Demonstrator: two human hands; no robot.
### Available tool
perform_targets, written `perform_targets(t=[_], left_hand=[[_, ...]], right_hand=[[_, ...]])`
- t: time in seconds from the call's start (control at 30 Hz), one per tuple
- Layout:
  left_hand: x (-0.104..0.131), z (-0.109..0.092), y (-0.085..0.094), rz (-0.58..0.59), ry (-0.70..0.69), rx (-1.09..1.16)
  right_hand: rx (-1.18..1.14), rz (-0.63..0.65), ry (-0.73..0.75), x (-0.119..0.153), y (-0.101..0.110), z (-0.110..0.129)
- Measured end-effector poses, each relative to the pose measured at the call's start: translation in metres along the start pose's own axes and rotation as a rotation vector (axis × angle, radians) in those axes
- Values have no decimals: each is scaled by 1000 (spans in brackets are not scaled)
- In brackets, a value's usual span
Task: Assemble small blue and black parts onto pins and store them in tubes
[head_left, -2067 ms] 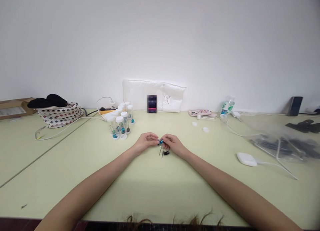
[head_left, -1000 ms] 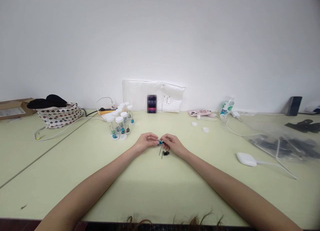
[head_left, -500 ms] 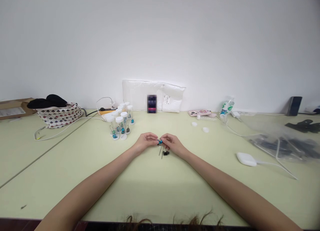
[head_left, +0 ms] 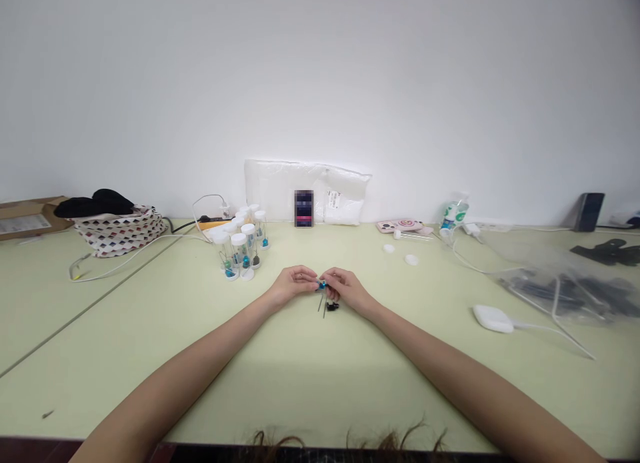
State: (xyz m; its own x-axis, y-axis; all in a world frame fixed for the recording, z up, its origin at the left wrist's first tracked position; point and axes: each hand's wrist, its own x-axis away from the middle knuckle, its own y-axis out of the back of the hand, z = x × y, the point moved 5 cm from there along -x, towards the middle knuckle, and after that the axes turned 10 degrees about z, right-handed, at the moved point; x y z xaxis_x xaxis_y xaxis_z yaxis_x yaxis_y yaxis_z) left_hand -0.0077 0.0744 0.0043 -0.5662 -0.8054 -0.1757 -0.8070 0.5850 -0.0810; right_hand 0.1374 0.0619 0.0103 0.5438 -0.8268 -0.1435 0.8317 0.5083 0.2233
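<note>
Between my fingertips is a small shiny blue metal part (head_left: 323,285); its exact kind is too small to tell. My left hand (head_left: 294,281) pinches it from the left, fingers closed together. From the other side my right hand (head_left: 345,287) holds it with thumb and fingertips, the other fingers curled. Just below my hands, two thin grey metal rods, perhaps hex keys (head_left: 325,309), lie on the table. Beside them, under my right hand, rests a small black part (head_left: 333,306).
Several clear tubes with white caps (head_left: 239,243) holding small blue and green parts stand at the left. A phone (head_left: 304,208) leans on white packaging (head_left: 350,196). Two white caps (head_left: 411,260), a pink phone (head_left: 399,226), a bottle (head_left: 454,213) and a white charger (head_left: 493,319) are at the right.
The blue part has shifted very slightly to the right and turned a little between my fingertips. My right fingers have moved a little around it; everything else stays put.
</note>
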Motion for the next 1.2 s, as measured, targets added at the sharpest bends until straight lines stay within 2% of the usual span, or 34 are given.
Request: perform_targets(t=[0.3,0.47,0.63,0.77,0.93,1.1,1.2], left_hand=[[-1,2,1,3,6,-13],[0,1,2,-3,-11,-9],[-1,2,1,23,0,-13],[-1,2,2,-3,-11,-10],[-1,2,1,11,1,-6],[-1,1,2,-22,-5,-5],[-1,1,2,-13,3,-17]], right_hand=[[-12,22,17,0,-1,2],[0,-15,29,0,0,1],[-23,11,15,0,-1,0],[-8,-16,21,0,1,1],[-3,31,18,0,-2,1],[16,-42,57,0,2,1],[8,-21,60,-1,2,1]])
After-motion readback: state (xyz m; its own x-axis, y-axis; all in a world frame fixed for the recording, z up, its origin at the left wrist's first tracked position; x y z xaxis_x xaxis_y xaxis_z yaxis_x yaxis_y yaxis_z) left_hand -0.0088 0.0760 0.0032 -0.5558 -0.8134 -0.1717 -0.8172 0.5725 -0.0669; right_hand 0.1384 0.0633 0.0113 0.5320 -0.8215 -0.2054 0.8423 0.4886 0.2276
